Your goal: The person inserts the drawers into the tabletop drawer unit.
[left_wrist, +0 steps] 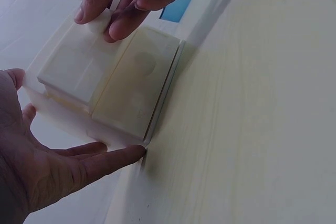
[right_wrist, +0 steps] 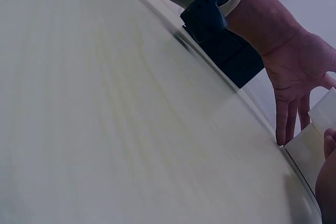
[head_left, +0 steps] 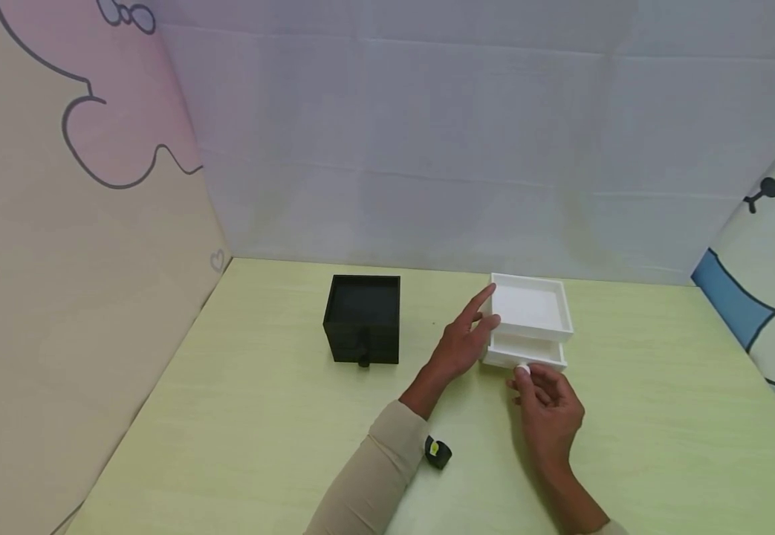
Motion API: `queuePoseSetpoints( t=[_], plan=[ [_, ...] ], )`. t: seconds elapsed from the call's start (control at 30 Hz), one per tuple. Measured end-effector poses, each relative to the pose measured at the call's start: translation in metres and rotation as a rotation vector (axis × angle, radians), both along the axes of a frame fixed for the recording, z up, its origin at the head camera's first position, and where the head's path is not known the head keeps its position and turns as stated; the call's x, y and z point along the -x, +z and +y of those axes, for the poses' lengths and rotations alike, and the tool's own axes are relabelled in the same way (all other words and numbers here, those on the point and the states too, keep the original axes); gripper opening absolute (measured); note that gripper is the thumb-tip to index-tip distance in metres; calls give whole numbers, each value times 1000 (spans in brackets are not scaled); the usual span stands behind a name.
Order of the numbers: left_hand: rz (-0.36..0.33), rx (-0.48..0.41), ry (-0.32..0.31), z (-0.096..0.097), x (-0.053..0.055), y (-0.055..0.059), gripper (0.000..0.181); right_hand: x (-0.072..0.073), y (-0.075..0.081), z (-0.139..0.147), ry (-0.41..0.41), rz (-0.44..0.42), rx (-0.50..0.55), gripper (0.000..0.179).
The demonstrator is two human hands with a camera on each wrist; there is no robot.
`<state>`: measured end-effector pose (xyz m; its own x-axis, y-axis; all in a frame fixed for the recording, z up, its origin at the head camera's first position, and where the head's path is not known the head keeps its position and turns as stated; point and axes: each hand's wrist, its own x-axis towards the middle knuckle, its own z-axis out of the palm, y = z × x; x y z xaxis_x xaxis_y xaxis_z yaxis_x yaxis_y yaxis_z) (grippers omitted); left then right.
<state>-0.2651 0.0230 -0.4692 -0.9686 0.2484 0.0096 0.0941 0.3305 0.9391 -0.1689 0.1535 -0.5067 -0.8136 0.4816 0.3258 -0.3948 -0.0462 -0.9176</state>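
A small white drawer box (head_left: 530, 305) stands on the table with a drawer (head_left: 524, 349) pulled partly out at its front. My right hand (head_left: 550, 416) pinches the round white knob (left_wrist: 98, 23) of that drawer between thumb and fingers. Beneath the drawer, a second round knob (left_wrist: 144, 63) shows on the box's lower front. Along the box's left side my left hand (head_left: 461, 345) rests with straight, spread fingers, touching the side; one fingertip reaches down near the table in the left wrist view. In the right wrist view my right hand (right_wrist: 328, 182) is mostly cut off.
A black drawer box (head_left: 363, 319) with a dark knob stands to the left of the white one. The pale green table (head_left: 260, 446) meets a whitish back wall (head_left: 427, 148) and printed side panels. A black wrist camera (head_left: 438, 452) sits at my left sleeve.
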Motion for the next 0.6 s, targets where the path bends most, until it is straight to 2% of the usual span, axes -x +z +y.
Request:
queuePoseSetpoints(
  t=[0.13, 0.37, 0.6],
  plan=[
    [-5, -3, -1, 0, 0, 0, 50, 1, 2, -1, -4, -7, 4, 22],
    [-1, -9, -6, 0, 0, -1, 49, -1, 19, -6, -2, -15, 2, 22],
    [0, -7, -1, 0, 1, -2, 49, 7, 1, 0, -21, -22, -2, 23]
  ],
)
